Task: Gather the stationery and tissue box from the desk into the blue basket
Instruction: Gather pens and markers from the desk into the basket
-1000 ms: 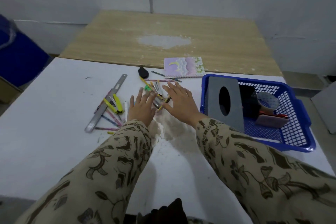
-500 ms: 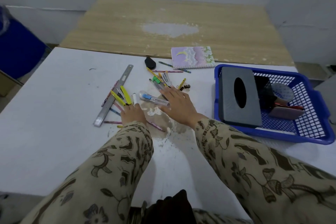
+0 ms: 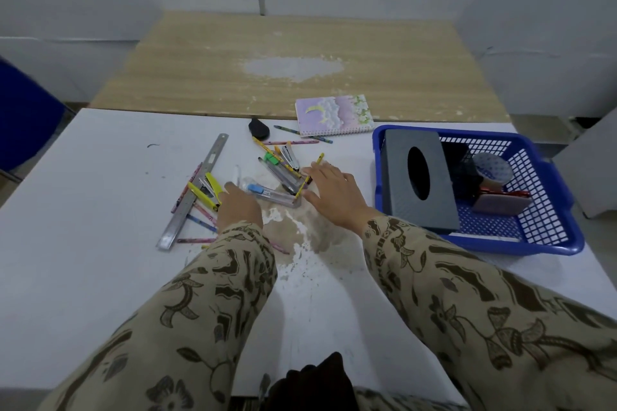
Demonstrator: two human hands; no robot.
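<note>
The blue basket (image 3: 547,245) stands at the right of the white desk (image 3: 83,243). In it lie the grey tissue box (image 3: 417,183), a tape roll (image 3: 492,167) and a pink item (image 3: 500,203). Loose stationery lies mid-desk: a clear pen case (image 3: 272,196), a silver stapler (image 3: 289,157), pencils, a steel ruler (image 3: 197,190), yellow cutters (image 3: 204,193), a black item (image 3: 258,127) and a pastel notebook (image 3: 334,113). My left hand (image 3: 238,208) touches the case's left end, its fingers mostly hidden. My right hand (image 3: 334,192) lies flat with spread fingers against the pile's right side.
A wooden table (image 3: 300,43) butts against the far edge of the desk, with white walls behind. A dark blue object (image 3: 23,123) stands at the left. A worn brown patch (image 3: 300,233) marks the desk between my wrists.
Both hands have pulled back from the pile's middle to its sides. The clear pen case, earlier covered, now lies in the open between them. The camera has tilted.
</note>
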